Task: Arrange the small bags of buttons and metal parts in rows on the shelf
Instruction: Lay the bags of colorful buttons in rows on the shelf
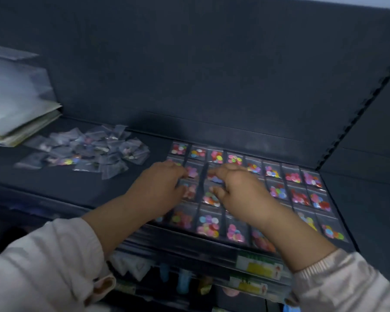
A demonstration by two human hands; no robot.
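Both hands are down on the dark shelf near the middle of the frame, palms facing down over the laid-out bags. The left hand rests with its fingers spread and flat on the left edge of the rows of button bags, its grip wide and holding nothing I can make out. The right hand sits just beside it, fingers curled a little toward one bag with red and purple buttons; whether it pinches that bag or only touches it, I cannot tell, since the picture is blurred there. The rows fill the right half of the shelf, clear little bags of bright buttons lying flat, edge to edge, in several lines running to the right wall. Toward the left of the frame lies a loose heap of unsorted bags, well apart from the rows. In the upper left a stack of papers and plastic sleeves sits on the shelf. Pale sleeves cover both forearms at the bottom.
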